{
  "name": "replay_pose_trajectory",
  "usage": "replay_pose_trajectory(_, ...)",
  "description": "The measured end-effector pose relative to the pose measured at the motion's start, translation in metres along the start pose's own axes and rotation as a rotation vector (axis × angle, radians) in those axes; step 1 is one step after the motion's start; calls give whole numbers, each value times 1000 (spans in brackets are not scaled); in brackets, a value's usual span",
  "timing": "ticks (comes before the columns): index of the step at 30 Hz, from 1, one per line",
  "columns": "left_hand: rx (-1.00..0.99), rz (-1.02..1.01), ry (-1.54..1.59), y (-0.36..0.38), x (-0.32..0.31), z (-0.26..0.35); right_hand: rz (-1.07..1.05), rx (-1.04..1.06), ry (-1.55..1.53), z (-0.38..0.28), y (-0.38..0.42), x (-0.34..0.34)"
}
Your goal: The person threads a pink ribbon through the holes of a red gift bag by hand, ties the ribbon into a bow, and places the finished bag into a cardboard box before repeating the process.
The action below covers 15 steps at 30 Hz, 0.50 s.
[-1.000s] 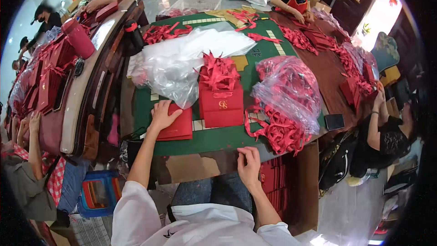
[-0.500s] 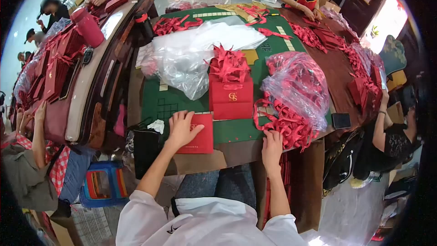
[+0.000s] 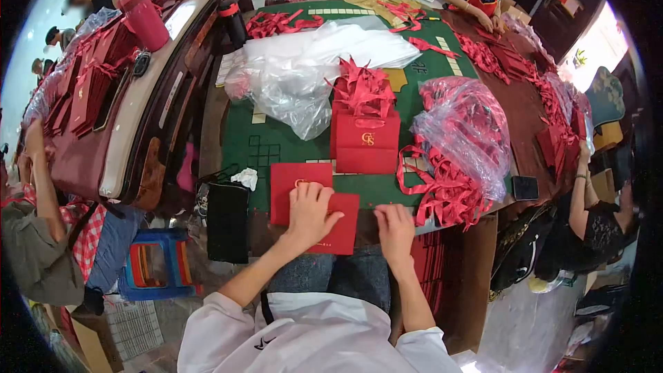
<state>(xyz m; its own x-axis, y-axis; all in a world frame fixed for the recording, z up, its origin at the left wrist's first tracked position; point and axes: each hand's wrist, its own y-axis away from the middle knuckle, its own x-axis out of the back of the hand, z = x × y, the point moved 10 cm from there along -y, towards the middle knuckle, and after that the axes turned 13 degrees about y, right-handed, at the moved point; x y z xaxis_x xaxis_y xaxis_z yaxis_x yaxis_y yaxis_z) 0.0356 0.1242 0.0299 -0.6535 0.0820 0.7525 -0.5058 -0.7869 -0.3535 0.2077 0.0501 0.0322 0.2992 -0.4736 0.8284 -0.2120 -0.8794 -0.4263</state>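
Two flat red paper bags overlap at the near table edge. My left hand [image 3: 311,215] lies over them, fingers spread and thumb out to the right. The upper flat bag [image 3: 346,224] juts over the edge toward me, and the lower flat bag [image 3: 280,190] rests on the green mat. To the right, my right hand [image 3: 396,231] is at the table edge with its fingers pinched together; anything between them is too small to make out. Beyond it lies a heap of red ribbons [image 3: 452,197], partly in a clear plastic bag [image 3: 463,135]. A red gift bag stack [image 3: 368,141] carries bunched ribbon handles.
Crumpled clear plastic [image 3: 293,97] covers the mat's back left. A phone [image 3: 525,188] lies at right, a white tissue [image 3: 246,178] at left. Co-workers sit at the side tables among red bags. A blue stool [image 3: 157,262] stands on the floor at left.
My left hand has moved right and toward me; one flat bag is now offset over the edge, exposing another. My right hand has left the ribbon heap, moving slightly left with fingers pinched.
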Motion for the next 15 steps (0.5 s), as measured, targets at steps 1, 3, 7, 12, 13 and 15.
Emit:
replay_pose_trajectory(1, 13, -21, 8, 1, -3, 0, -12, 18, -39, -6, 2, -8)
replay_pose_trajectory(3, 34, -42, 38, 2, -14, 3, -26, 34, -76, -12, 5, -23)
replay_pose_trajectory(7, 55, -67, 87, 5, -23, -10, -79, 14, -184, -13, 10, -37)
replay_pose_trajectory(12, -2, -97, 117, 5, -12, -12, -49, 11, -150, -8, 18, -25)
replay_pose_trajectory(13, 2, -108, 120, 6, -11, -12, -37, 24, -110, -7, 19, -22)
replay_pose_trajectory(15, 12, -95, 139, 8, -6, -13, -44, 10, -77, -1, 22, -21)
